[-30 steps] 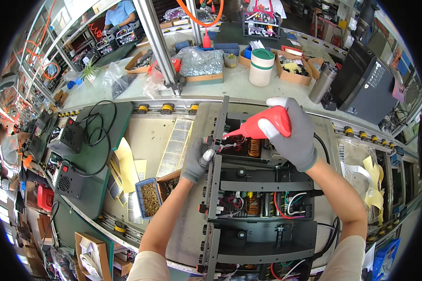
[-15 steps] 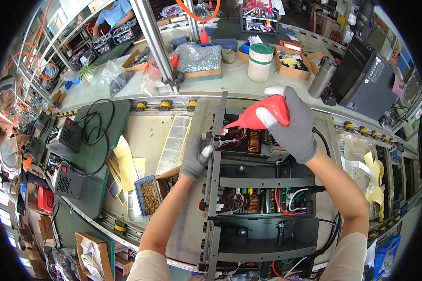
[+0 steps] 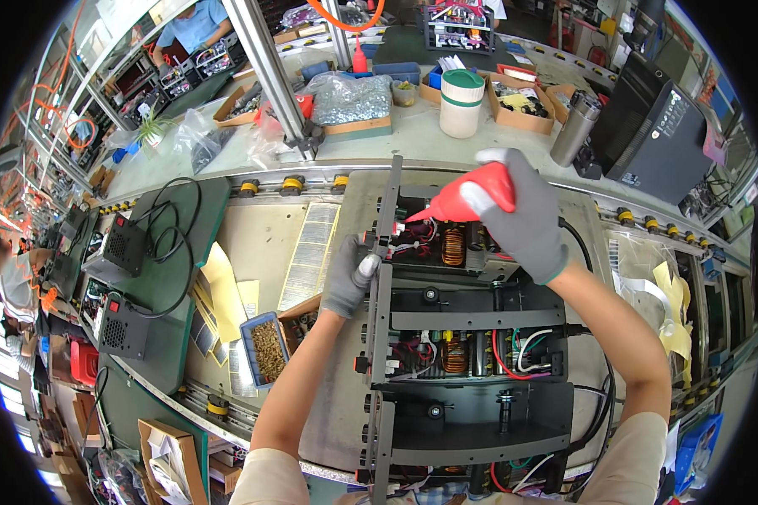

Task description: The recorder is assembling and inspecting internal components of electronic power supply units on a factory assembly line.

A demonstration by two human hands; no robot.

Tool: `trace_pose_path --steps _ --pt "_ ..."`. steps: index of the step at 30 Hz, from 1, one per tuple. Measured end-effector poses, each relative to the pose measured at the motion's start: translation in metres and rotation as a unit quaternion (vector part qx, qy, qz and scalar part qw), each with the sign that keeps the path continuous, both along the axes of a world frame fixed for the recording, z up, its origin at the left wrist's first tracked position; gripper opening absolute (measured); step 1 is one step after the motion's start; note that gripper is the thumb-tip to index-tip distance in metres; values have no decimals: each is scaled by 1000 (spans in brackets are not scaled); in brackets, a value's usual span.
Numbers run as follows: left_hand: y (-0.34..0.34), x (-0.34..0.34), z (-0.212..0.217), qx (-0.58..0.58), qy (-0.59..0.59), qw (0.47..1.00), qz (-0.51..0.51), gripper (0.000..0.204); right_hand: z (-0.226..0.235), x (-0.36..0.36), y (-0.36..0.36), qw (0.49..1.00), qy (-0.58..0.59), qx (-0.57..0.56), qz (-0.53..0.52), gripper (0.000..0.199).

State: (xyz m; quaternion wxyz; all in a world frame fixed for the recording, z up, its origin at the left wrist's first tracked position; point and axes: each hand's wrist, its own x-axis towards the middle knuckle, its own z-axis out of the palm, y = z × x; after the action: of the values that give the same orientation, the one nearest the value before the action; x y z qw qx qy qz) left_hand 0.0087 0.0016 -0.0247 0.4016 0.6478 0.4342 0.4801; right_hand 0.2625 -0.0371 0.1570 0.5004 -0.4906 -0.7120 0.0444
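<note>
A dark open metal chassis [image 3: 472, 320] with copper coils and coloured wires lies in front of me. My right hand [image 3: 522, 210], in a grey glove, grips a red squeeze bottle [image 3: 467, 195]. Its nozzle points left and down, toward the upper left corner of the chassis. My left hand [image 3: 349, 278], also gloved, rests on the chassis's left vertical rail [image 3: 381, 295], thumb against the metal, just below the nozzle tip.
A blue tray of small screws [image 3: 265, 349] sits left of the chassis, next to yellow paper sheets [image 3: 223, 286]. Two black boxes with cables [image 3: 126, 244] lie on a green mat. A white and green canister [image 3: 461, 103], a steel flask [image 3: 568, 128] and parts boxes stand behind.
My right hand has lifted the red bottle slightly up and right, keeping the nozzle over the same corner. My left hand stays on the rail.
</note>
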Motion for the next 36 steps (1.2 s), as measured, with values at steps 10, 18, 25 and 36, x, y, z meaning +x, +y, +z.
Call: trace_pose_path --steps 10,18,25,36 --pt "2 -3 -8 17 -10 1000 -15 63 -12 -18 19 998 -42 -43 23 37" --pt "3 -3 -8 1 -15 1000 -22 63 -17 -21 22 997 -56 -43 8 37" --pt "2 -2 -6 -16 -23 999 -19 64 -19 -19 23 997 -62 -36 10 39" --pt "10 12 -4 -44 -81 996 12 59 7 13 -14 997 -54 -32 -34 41"
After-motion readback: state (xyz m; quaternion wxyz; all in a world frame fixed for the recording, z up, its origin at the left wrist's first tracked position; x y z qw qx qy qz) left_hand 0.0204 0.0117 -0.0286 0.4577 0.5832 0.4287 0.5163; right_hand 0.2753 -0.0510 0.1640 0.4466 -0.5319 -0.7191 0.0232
